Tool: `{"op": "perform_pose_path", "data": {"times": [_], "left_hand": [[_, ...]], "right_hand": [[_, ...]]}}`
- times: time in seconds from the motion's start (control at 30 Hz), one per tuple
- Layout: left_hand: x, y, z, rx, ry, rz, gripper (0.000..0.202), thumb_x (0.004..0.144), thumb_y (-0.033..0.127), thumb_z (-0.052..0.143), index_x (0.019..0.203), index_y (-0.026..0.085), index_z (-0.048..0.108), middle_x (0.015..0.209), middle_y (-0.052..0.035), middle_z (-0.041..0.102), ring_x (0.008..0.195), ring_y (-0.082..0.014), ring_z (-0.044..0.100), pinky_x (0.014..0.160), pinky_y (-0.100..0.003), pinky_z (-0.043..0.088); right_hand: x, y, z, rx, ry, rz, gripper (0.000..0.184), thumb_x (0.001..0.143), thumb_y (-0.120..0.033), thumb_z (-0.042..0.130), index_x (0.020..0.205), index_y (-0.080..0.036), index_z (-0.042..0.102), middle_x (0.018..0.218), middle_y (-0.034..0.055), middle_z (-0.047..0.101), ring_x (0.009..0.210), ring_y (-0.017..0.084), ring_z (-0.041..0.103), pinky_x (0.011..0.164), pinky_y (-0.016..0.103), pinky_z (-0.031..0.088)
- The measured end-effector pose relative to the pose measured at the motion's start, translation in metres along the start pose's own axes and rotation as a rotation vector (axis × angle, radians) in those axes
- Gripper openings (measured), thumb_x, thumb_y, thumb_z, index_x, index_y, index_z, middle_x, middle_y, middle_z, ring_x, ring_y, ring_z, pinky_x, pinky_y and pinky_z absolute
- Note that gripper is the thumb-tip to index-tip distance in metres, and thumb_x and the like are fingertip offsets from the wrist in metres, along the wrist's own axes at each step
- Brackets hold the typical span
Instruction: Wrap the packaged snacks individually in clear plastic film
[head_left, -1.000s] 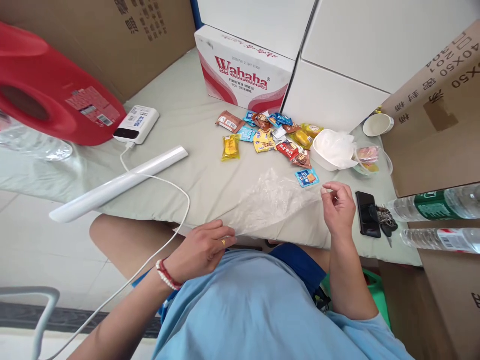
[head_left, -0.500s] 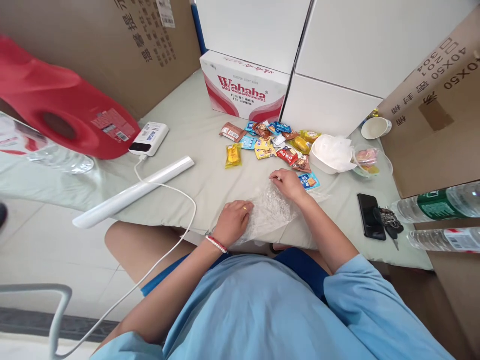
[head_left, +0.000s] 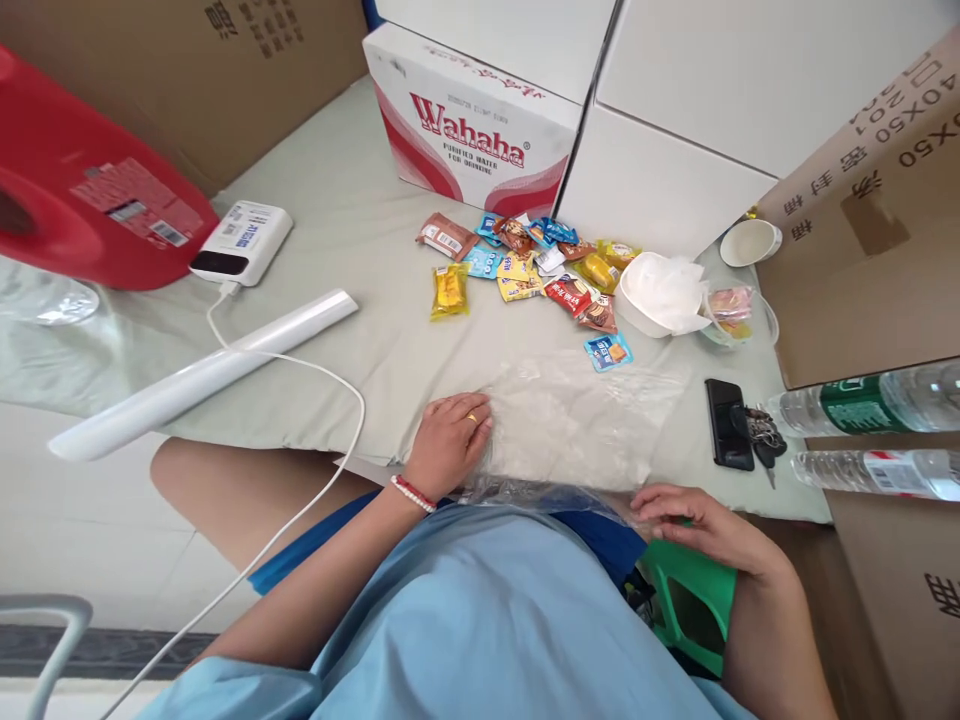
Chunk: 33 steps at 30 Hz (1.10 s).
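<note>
A clear plastic bag (head_left: 577,420) lies spread on the cloth-covered surface in front of me, its near edge hanging over the edge. My left hand (head_left: 450,435) rests palm down at the bag's left side, fingers lying flat against it. At the bag's near right corner is my right hand (head_left: 694,520), its fingers and thumb closed on the plastic. Just beyond the bag lies a blue snack packet (head_left: 608,352). Farther back is a pile of small wrapped snacks (head_left: 521,275), with a yellow-wrapped one (head_left: 450,291) apart to the left.
A white bowl (head_left: 637,305) with thin white plastic stands right of the snacks, near a clear container (head_left: 769,325) and a paper cup (head_left: 750,243). A phone (head_left: 726,420), keys (head_left: 765,435) and bottles (head_left: 862,405) lie right. Leftward are a white tube (head_left: 210,375), cable (head_left: 330,375) and red jug (head_left: 112,190).
My right hand has moved from the bag's far side toward me and to the right, drawing the crumpled bag out flatter. My left hand has stayed at the bag's left side.
</note>
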<state>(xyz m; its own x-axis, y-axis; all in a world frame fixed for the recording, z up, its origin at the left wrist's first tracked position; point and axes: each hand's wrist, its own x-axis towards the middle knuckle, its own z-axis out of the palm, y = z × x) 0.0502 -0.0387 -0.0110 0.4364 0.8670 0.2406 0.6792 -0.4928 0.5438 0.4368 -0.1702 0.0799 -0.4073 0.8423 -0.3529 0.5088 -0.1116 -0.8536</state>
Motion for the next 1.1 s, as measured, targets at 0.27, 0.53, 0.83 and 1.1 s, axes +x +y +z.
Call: {"op": "perform_pose_path", "data": {"times": [0.27,0.53,0.83,1.1], "left_hand": [[-0.006,0.003,0.002,0.145,0.100,0.008,0.027,0.101,0.028,0.051,0.116,0.020,0.073,0.131,-0.0134,0.071,0.127,-0.0322,0.060,0.105,-0.050,0.045],[0.005,0.021,-0.014,0.226,0.201,0.046,0.031,0.103,0.029,0.050,0.125,0.021,0.071,0.137,-0.0118,0.070,0.140,-0.0295,0.055,0.115,-0.051,0.040],[0.002,0.000,-0.005,0.335,-0.163,0.048,0.050,0.107,0.041,0.038,0.155,0.030,0.051,0.167,-0.0084,0.041,0.155,-0.0300,0.038,0.126,-0.062,0.020],[0.003,0.005,-0.007,0.320,-0.178,0.021,0.052,0.108,0.042,0.037,0.156,0.027,0.049,0.168,-0.0073,0.039,0.156,-0.0290,0.036,0.126,-0.064,0.021]], "right_hand": [[0.024,-0.024,-0.028,-0.195,0.729,-0.041,0.024,0.097,-0.046,0.067,0.102,-0.027,0.081,0.101,0.0078,0.077,0.094,0.023,0.072,0.084,0.036,0.058],[0.125,-0.047,0.017,-0.251,0.384,-0.288,0.020,0.101,-0.033,0.059,0.102,-0.023,0.077,0.101,0.0060,0.076,0.096,0.019,0.071,0.088,0.033,0.054],[0.220,-0.022,-0.060,-0.626,0.712,0.110,0.033,0.096,-0.031,0.056,0.123,-0.018,0.070,0.114,0.0121,0.074,0.106,0.028,0.066,0.098,0.041,0.050],[0.277,-0.037,-0.072,-0.774,0.652,0.426,0.077,0.085,-0.055,0.071,0.147,-0.016,0.050,0.144,0.0216,0.057,0.130,0.040,0.053,0.100,0.050,0.050]]}}
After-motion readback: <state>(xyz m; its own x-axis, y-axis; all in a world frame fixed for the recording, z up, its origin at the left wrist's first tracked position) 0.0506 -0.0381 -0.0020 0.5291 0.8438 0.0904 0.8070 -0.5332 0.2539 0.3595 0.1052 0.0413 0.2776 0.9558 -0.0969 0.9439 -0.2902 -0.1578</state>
